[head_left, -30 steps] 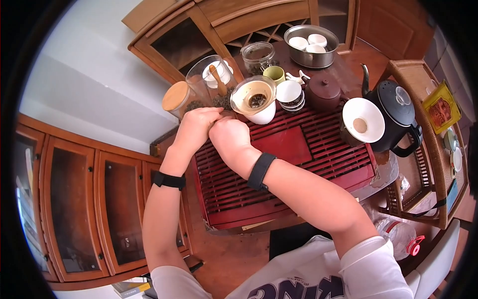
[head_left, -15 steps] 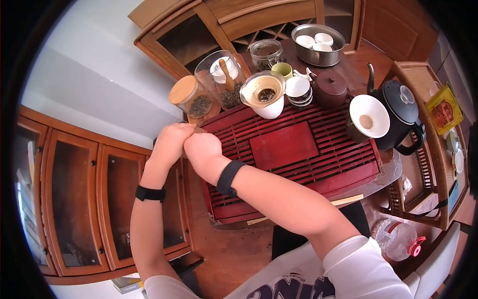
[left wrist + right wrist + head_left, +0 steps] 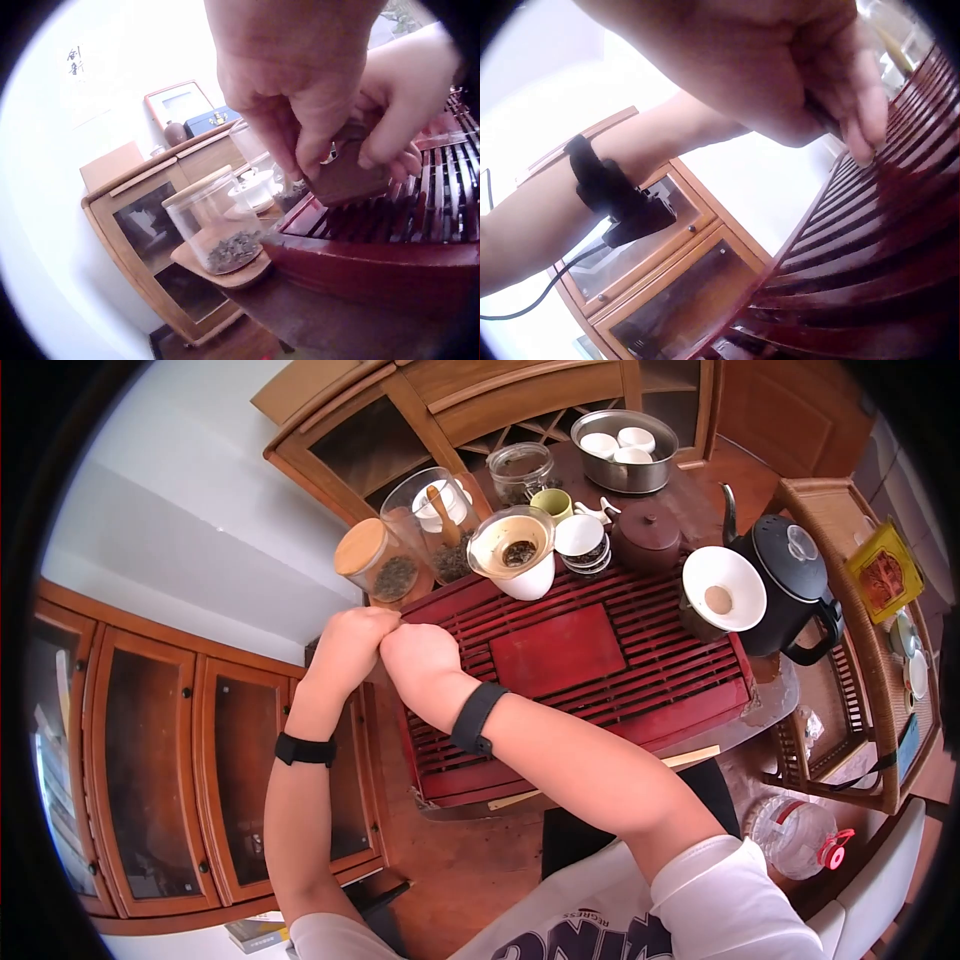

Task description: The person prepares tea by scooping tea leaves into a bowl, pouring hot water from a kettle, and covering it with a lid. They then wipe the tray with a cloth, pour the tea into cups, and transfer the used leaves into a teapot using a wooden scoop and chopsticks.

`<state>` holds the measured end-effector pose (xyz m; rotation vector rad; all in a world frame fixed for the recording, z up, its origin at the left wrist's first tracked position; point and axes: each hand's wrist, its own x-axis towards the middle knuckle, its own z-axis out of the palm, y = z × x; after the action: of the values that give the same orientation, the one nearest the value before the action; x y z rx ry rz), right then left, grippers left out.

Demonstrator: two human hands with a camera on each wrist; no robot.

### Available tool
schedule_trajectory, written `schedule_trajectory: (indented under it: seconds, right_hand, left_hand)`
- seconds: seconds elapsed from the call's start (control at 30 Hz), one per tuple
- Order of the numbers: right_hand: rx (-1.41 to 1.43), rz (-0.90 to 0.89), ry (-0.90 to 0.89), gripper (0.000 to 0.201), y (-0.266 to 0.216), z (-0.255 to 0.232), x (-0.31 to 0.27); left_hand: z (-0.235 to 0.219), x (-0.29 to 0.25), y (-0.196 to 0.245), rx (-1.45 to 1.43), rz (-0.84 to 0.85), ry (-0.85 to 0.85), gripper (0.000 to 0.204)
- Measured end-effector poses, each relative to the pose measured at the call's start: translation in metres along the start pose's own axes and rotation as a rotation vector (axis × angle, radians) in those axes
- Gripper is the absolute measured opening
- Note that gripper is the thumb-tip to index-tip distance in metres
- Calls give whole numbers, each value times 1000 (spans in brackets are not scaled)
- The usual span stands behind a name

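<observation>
Above the left corner of the red slatted tea tray (image 3: 560, 650), both hands meet. My left hand (image 3: 350, 645) and right hand (image 3: 425, 660) grip a small flat brown piece (image 3: 345, 176) between them; what it is I cannot tell. In the left wrist view the left thumb and fingers pinch its near side, while the right thumb lies on its other side. From above, the hands hide it. Just beyond them stands a wood-lidded glass jar (image 3: 385, 565) of dry leaves.
Behind the tray stand a tall glass container (image 3: 420, 510) with a wooden scoop, a strainer of wet leaves (image 3: 510, 545), stacked lidded cups (image 3: 582, 540) and a brown teapot (image 3: 648, 535). To the right are a white bowl (image 3: 725, 585), a black kettle (image 3: 790, 570) and a wicker cart (image 3: 885, 710).
Both hands have come left and back together, away from the strainer and containers, uncovering the lidded jar. Over the last half second they stay nearly in place as the view shifts slightly.
</observation>
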<state>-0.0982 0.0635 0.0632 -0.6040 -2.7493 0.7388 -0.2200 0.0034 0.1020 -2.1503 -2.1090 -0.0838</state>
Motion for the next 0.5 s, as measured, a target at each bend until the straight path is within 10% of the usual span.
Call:
schedule_trajectory:
  seconds: [0.5]
  right_hand:
    - [-318,111,32,11,56,-29,-40]
  left_hand:
    - [32,56,51,-207,126,141,18]
